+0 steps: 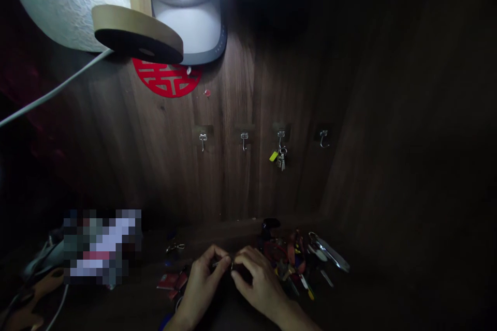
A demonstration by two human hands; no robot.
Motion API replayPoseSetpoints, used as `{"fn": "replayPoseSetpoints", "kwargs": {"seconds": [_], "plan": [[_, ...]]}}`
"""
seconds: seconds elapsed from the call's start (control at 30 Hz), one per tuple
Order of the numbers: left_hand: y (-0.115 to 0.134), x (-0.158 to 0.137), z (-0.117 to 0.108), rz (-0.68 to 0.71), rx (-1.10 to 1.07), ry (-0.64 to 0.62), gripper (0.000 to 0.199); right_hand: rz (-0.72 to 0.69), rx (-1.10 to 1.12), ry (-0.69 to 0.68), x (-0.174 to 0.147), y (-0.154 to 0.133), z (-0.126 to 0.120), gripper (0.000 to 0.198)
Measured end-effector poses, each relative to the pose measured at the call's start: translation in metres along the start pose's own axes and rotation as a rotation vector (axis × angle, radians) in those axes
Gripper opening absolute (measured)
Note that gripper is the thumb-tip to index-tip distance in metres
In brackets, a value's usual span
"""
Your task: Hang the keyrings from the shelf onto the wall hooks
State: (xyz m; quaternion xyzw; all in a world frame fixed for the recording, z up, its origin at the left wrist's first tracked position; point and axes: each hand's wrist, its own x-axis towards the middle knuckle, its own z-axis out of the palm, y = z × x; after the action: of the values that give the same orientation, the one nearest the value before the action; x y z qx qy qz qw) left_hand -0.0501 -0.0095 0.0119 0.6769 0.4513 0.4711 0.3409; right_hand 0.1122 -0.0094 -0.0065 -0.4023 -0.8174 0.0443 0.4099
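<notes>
Low in the head view, my left hand point(205, 280) and my right hand point(257, 280) meet with their fingertips close together. Both are closed in a pinch. Something small and partly shiny shows between the fingers, but it is too dark and covered to name. To the right of my right hand lies a pile of keys point(288, 272) with coloured tags and key rings. Beside my left hand are a red tag-like piece point(169, 281) and a small metal clasp point(177, 246).
Metal hooks point(244, 139) line the wooden back panel; a bunch of keys point(282, 159) with a yellow tag hangs from one. A silver multi-part tool-like object point(330, 252) lies at right. Above are a round-based lamp point(137, 31), a cap point(190, 31) and a red paper ornament point(169, 78).
</notes>
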Motion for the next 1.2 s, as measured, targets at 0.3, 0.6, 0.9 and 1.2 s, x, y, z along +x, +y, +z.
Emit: {"fn": "replayPoseSetpoints", "kwargs": {"seconds": [0.3, 0.6, 0.9, 1.2], "plan": [[-0.003, 0.002, -0.002, 0.0, 0.082, 0.043, 0.031, 0.009, 0.065, 0.069, 0.003, 0.005, -0.003, 0.015], [-0.004, -0.001, 0.0, 0.014, 0.283, -0.12, 0.027, 0.025, 0.127, 0.132, 0.014, 0.0, -0.027, 0.014], [-0.024, 0.004, -0.007, 0.04, 0.408, -0.218, 0.021, 0.248, 0.128, 0.299, 0.076, 0.02, -0.086, 0.02], [-0.023, 0.005, -0.009, 0.036, 0.365, -0.232, 0.023, 0.325, 0.073, 0.588, 0.165, 0.041, -0.164, 0.02]]}}
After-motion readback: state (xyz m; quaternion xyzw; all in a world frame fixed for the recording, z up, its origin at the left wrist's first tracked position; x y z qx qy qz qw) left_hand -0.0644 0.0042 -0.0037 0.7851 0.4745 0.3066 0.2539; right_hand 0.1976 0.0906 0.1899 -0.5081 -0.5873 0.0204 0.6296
